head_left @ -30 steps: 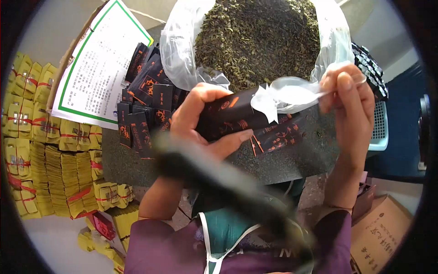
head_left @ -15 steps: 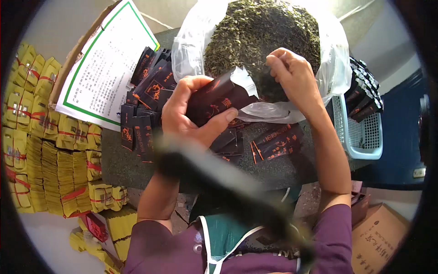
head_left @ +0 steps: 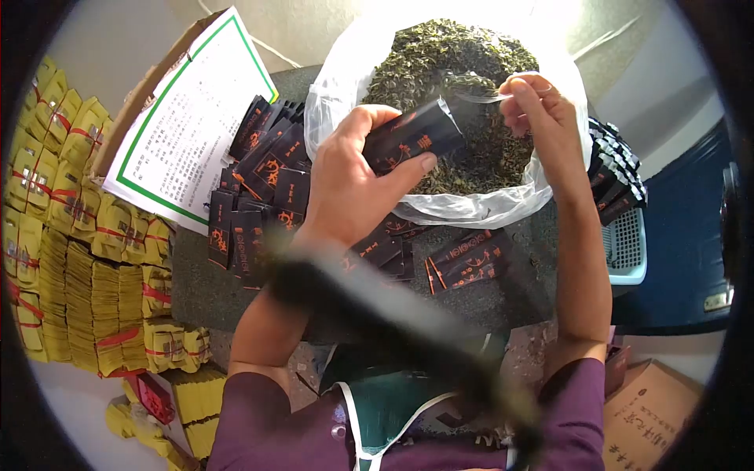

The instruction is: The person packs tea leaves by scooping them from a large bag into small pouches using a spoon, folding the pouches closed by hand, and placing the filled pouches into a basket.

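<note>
In the head view, a dark packet (head_left: 412, 141) is held between the thumb and fingers of the left hand (head_left: 349, 177), above dried leaves (head_left: 448, 47) in a plastic bag (head_left: 342, 98). A clear strip (head_left: 488, 100) is pinched by the right hand (head_left: 544, 118), near the packet's silver-edged end. More packets (head_left: 267, 161) are piled beside a printed sheet (head_left: 192, 118).

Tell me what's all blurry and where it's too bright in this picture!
Head view: the dark bar across the lower middle is badly blurred, while the packet in the left hand is clearer; head view: glare whitens the top, beyond the plastic bag; head view: dark rounded corners frame it, probably from a wide lens.
</note>
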`<move>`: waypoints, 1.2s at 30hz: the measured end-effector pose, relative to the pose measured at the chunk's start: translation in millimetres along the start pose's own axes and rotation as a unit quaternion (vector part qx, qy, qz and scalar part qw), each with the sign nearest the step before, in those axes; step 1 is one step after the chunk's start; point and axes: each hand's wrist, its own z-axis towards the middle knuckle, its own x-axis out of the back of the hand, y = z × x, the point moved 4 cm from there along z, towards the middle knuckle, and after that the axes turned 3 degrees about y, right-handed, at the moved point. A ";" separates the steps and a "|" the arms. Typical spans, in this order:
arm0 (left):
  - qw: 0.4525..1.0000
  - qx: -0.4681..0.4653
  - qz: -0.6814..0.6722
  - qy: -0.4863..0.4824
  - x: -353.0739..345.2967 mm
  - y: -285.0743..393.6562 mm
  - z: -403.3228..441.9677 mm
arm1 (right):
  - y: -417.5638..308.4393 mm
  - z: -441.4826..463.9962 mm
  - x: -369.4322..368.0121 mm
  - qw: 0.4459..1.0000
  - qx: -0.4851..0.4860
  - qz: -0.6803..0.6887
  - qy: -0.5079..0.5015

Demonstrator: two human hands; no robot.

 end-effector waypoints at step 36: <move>0.965 0.041 -0.252 0.055 -3.0 5.3 28.0 | -16.7 6.3 0.4 0.921 0.039 -0.381 -0.070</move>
